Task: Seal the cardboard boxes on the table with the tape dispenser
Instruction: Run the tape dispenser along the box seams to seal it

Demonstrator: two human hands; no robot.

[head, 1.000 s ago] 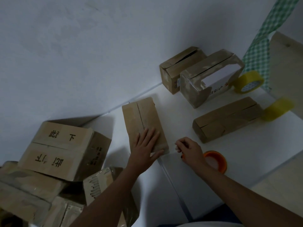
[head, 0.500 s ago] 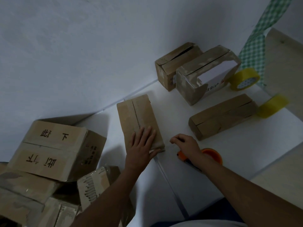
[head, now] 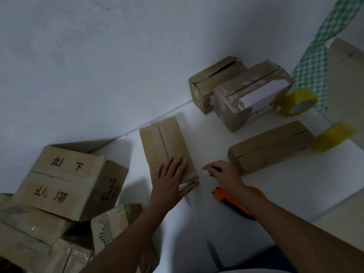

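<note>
On the white table (head: 226,134), left hand (head: 170,180) presses flat on box (head: 165,146); right hand (head: 224,172) loosely curled, empty, over dispenser (head: 232,201).

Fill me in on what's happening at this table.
A person is sealing cardboard boxes. The left hand lies flat on a closed box at the table's near edge, holding it steady; its centre seam shows no tape that I can make out. The right hand hovers beside it with fingers curled; whether it pinches a tape end is unclear. The orange tape dispenser lies under that wrist. Three more boxes and two yellowish tape rolls sit farther back.
</note>
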